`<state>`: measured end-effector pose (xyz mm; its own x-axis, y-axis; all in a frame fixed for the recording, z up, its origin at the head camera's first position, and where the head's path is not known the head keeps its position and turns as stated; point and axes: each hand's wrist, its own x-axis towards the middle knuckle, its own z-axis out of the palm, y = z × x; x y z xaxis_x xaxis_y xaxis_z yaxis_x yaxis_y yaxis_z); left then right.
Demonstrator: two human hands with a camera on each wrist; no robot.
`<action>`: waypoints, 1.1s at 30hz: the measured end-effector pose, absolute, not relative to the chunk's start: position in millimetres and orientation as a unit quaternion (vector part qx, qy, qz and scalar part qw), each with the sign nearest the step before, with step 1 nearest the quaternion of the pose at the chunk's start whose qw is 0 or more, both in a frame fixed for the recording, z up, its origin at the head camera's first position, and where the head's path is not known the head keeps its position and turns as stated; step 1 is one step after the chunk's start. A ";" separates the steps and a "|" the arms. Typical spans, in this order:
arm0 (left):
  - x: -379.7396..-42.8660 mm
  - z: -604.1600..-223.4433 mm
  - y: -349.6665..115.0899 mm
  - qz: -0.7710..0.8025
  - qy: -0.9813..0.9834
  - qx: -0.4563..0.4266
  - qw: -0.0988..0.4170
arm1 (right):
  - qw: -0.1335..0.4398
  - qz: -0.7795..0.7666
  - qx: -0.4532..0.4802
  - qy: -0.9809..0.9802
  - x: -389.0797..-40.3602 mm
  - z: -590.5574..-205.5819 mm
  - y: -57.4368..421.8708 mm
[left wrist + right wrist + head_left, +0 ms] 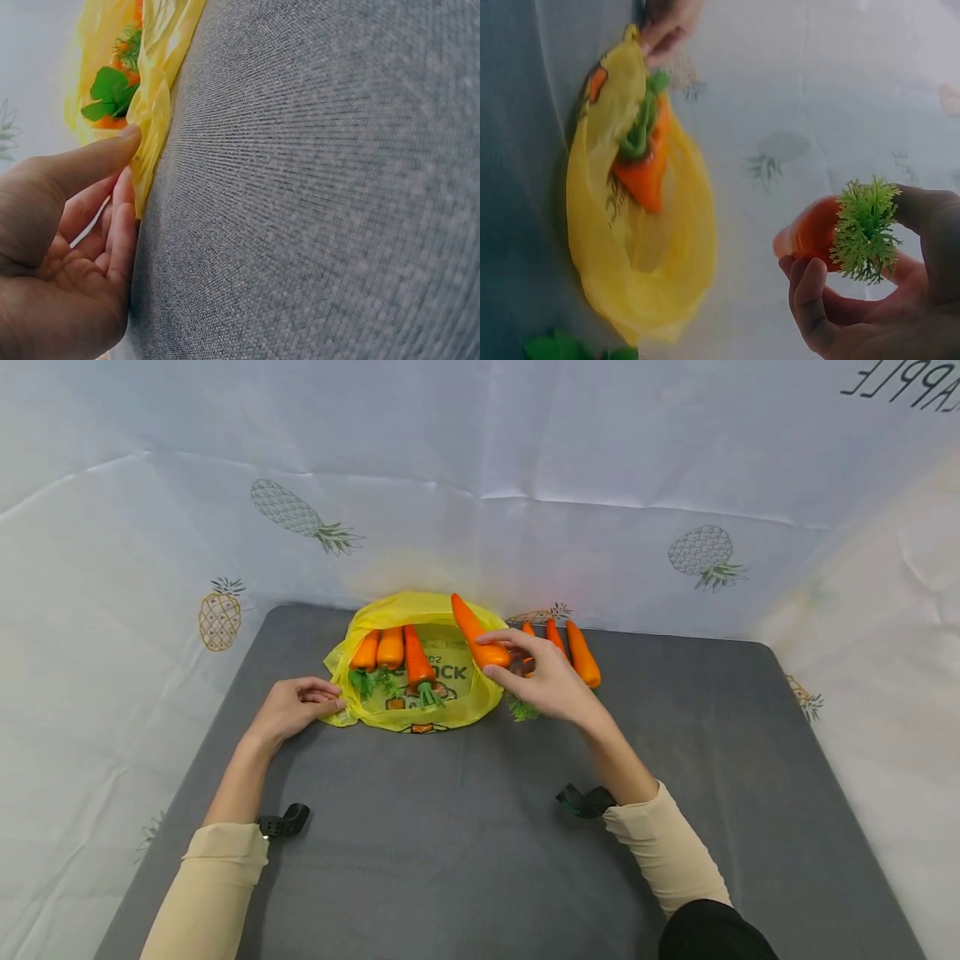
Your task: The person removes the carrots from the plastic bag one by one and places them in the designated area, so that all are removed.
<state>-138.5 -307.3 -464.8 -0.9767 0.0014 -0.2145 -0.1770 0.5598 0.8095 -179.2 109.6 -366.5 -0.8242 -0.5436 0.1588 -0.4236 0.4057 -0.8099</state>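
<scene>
My right hand holds a carrot above the right rim of a yellow plastic bag. Its leafy green top faces the right wrist camera. The bag lies with its mouth spread wide, and three carrots rest inside on its left side, green tops toward me. At the bag's left corner, my left hand pinches the plastic edge between thumb and fingers, low by the table. To the right of the bag, partly hidden behind my right hand, lie several more carrots.
The grey table extends toward me and to both sides. Behind it hangs a white cloth printed with pineapples, meeting the table's back edge close behind the bag. Black straps circle both wrists.
</scene>
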 end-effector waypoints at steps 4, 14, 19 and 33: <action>-139.0 -465.1 -306.3 0.462 0.881 -0.051 0.095 | 0.049 -0.463 -0.270 0.843 -182.5 -363.0 132.5; -139.3 -463.5 -305.2 0.461 0.881 -0.046 0.093 | 0.028 -0.464 -0.203 0.862 -193.7 -374.8 189.2; -139.2 -463.7 -306.4 0.463 0.880 -0.045 0.097 | 0.026 -0.446 -0.175 0.878 -197.3 -381.2 211.6; -138.2 -465.3 -305.8 0.460 0.883 -0.043 0.088 | 0.059 -0.415 -0.111 0.901 -208.8 -404.3 261.5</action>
